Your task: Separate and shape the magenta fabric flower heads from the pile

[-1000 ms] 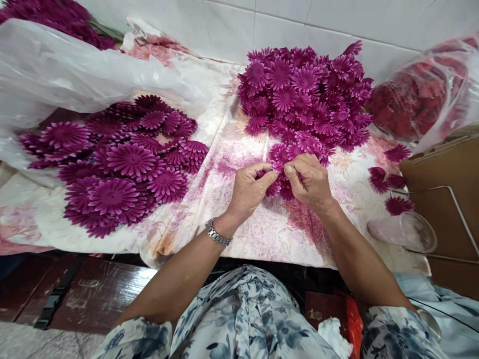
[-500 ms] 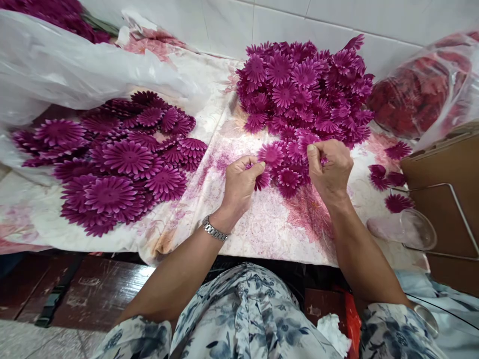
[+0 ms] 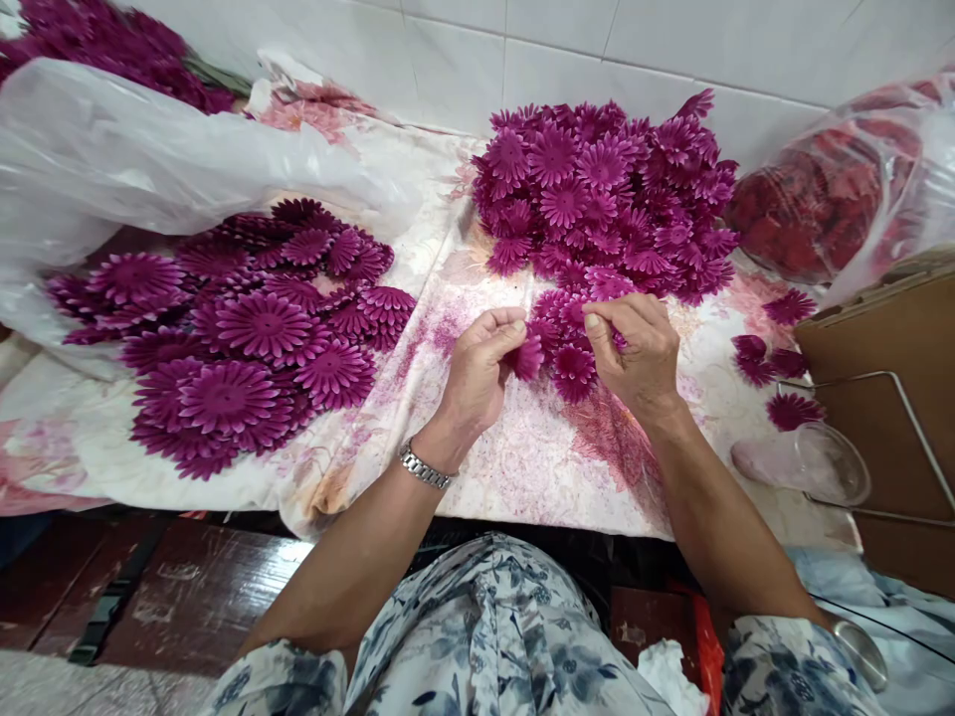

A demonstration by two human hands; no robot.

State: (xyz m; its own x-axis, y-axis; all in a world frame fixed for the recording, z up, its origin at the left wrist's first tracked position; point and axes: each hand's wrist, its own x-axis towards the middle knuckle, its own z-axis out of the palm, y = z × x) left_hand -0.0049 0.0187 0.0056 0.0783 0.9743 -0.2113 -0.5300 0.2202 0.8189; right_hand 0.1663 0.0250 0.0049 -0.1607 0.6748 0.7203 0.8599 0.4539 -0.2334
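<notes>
My left hand is closed, thumb against fingers, on a small purple artificial flower head seen edge-on beside the fingertips. Opposite it, my right hand is pinched, and whatever its fingertips hold is hidden or too small to name. Just behind both hands lie a few loose flower heads, in front of a tall heap of small purple flower heads. To the left spreads a pile of larger, flatter purple flower layers, partly stacked.
A clear plastic bag lies behind the left pile. On the right are a bag of red flowers, a cardboard box with a metal wire frame, a clear plastic cup on its side and several stray flowers. White tiled wall stands behind.
My right hand has moved left and slightly down, closer to my left hand. The flower head at my left fingertips has turned edge-on. The camera view has shifted slightly.
</notes>
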